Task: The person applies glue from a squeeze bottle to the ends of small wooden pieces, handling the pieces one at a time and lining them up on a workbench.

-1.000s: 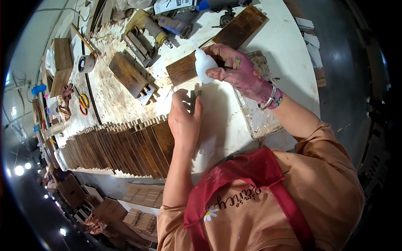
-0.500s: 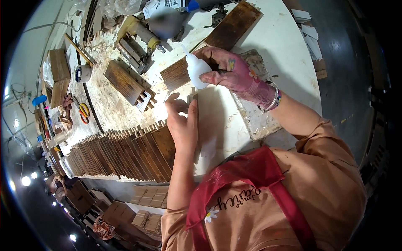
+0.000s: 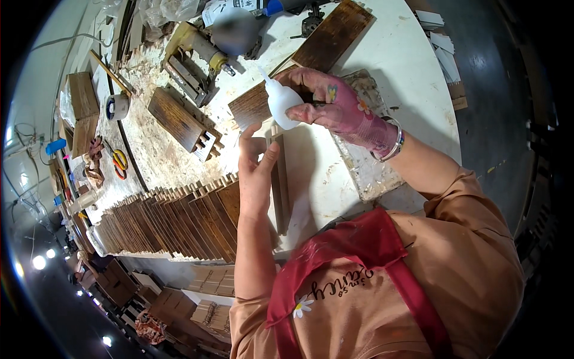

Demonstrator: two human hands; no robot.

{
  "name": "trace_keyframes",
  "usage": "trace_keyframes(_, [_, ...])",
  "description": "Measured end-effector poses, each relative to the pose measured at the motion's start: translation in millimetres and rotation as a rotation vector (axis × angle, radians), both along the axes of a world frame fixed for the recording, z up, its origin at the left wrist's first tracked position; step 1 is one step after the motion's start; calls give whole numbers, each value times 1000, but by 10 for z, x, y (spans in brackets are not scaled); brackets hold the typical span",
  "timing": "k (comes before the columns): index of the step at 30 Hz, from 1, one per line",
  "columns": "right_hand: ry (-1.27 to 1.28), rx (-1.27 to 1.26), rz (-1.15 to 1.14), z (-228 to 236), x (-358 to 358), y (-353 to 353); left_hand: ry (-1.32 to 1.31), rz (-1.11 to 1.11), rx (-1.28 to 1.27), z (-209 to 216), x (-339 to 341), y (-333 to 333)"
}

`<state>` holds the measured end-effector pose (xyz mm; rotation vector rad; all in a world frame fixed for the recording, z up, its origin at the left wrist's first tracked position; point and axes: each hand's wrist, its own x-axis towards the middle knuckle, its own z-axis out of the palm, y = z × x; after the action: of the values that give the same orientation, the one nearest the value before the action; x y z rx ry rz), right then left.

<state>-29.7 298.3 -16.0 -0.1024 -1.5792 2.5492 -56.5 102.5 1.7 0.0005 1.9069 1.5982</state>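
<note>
In the head view, the gloved right hand (image 3: 341,107) grips a white squeeze bottle (image 3: 282,106), spout pointing away from the wearer, near the dowelled wooden board (image 3: 280,191); apart from it, the bare left hand (image 3: 256,176) is loosely spread, thumb contact with the board unclear. Good handling likely calls for gentle squeezing and a steadied board.

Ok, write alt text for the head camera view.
A pink-gloved right hand holds a white squeeze bottle over a cluttered worktable, while the bare left hand is open beside a narrow wooden piece. Dark wooden boards sit in a long row at left.
</note>
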Motion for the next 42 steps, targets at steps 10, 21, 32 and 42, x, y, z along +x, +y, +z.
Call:
trace_keyframes(10, [-56,-39,99,31,-16,50,39,-50,116,-121,-56,-60])
trace_keyframes(21, [-85,2,43,118,-14,-8,193,164,-71,-79,70,-53])
trace_keyframes(32, [104,272,145,80,4,-71,604,-196,-591,178,597,-344])
trace_keyframes(42, [28,317,37,176,-37,62,782,-211,-686,160,636,-464])
